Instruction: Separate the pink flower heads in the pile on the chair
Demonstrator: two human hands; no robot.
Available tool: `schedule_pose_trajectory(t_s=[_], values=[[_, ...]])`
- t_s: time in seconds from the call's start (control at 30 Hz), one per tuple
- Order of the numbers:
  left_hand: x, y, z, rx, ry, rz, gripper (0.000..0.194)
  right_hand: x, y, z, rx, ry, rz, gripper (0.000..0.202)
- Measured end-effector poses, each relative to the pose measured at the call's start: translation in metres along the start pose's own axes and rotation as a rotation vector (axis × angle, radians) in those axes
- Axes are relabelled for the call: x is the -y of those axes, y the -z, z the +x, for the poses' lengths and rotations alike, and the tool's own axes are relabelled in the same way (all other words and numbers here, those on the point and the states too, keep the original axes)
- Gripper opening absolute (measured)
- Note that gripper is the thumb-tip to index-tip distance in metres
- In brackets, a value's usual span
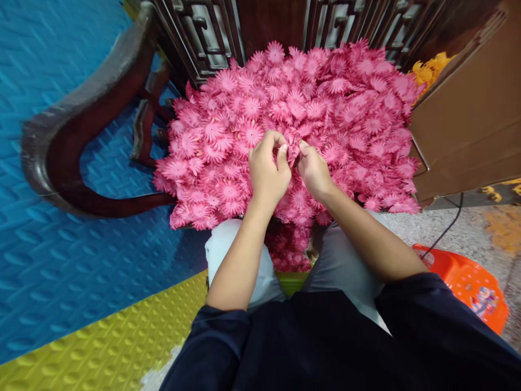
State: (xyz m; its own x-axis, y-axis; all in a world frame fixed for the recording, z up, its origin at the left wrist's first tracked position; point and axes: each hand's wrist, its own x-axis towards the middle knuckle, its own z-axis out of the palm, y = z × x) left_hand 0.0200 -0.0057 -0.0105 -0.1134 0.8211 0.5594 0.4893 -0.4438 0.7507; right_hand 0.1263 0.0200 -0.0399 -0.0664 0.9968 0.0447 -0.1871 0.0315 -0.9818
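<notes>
Left of the work area: a dark curved wooden armrest [57, 130] borders the pile of pink flowers [228, 190]. The surface under the pile is hidden.

Centre: the left hand [269, 168] is pinched, thumb against forefinger, on a pink flower piece [292, 153]. The piece is located directly between the hands, above the pile, to the right of the left fingertips. It is bunched; no clear long axis can be determined. The right hand [315, 169] has its fingertips at the piece's right edge; whether they are clamped on it cannot be told. Neither hand is clearly nearer.

Containers: between the knees, below the hands, a green container [293, 282] shows only part of its wall; darker pink flowers [287, 251] appear within or just above it. At far right, a brown box [464, 114] stands beside the pile; its contents are not visible.
</notes>
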Motion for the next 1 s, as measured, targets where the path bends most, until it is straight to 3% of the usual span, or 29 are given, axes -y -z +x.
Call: schedule_pose_trajectory(t_s=[0.3, 0.47, 0.8, 1.0], values=[[-0.01, -0.004, -0.004, -0.045, 0.056, 0.059, 0.012, 0.018, -0.007, -0.008, 0.121, -0.067, -0.011, 0.041], [-0.011, -0.002, -0.004, -0.066, 0.057, 0.119, 0.01, 0.02, -0.006, -0.005, 0.051, -0.149, 0.02, 0.033], [-0.011, 0.001, -0.002, 0.107, 0.001, 0.233, 0.006, 0.043, 0.002, -0.002, -0.048, -0.223, -0.042, 0.027], [-0.011, 0.0, -0.003, 0.111, 0.029, 0.221, 0.008, 0.044, 0.006, -0.001, -0.052, -0.205, -0.029, 0.019]])
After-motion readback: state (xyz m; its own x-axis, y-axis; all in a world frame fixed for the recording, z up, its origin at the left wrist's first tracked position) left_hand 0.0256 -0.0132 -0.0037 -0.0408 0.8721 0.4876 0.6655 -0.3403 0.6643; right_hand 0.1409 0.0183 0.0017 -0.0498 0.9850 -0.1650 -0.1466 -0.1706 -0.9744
